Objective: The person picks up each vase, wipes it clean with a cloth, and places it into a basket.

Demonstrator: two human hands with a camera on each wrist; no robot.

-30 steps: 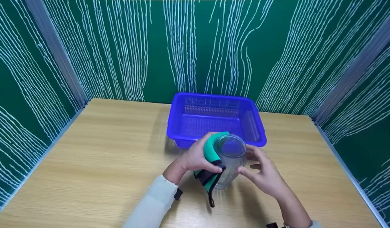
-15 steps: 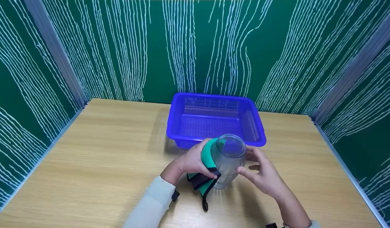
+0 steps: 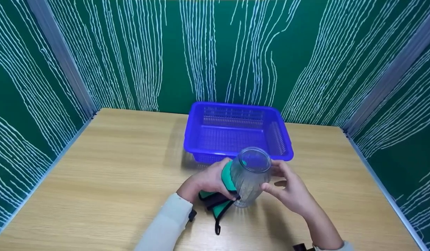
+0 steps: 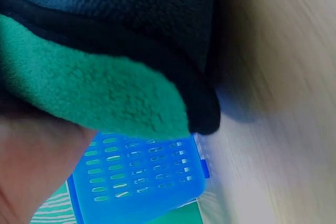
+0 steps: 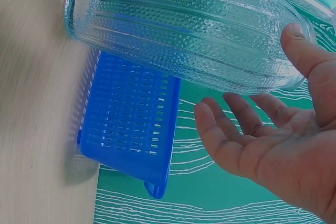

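Observation:
A clear ribbed glass vase (image 3: 251,183) stands near the middle of the table, its open mouth upward. My left hand (image 3: 211,179) grips a green cleaning cloth (image 3: 228,178) and presses it against the vase's left side. Dark edging and a hanging loop show on the cloth, whose lower part droops below the hand. In the left wrist view the green and dark fleece (image 4: 100,85) fills the upper part. On the right, my right hand (image 3: 295,195) holds the vase's upper side between thumb and fingers. Pebbled texture shows on the glass (image 5: 184,30) in the right wrist view.
Right behind the vase is a blue slatted plastic basket (image 3: 215,152), overlapped by the vase's mouth in the head view. The wooden table (image 3: 113,174) is bounded by green walls (image 3: 173,52) with white wavy lines.
My left hand and the cloth have slid slightly left and down along the vase, uncovering more glass. The cloth's loop has swung left. The right hand and the vase have hardly moved.

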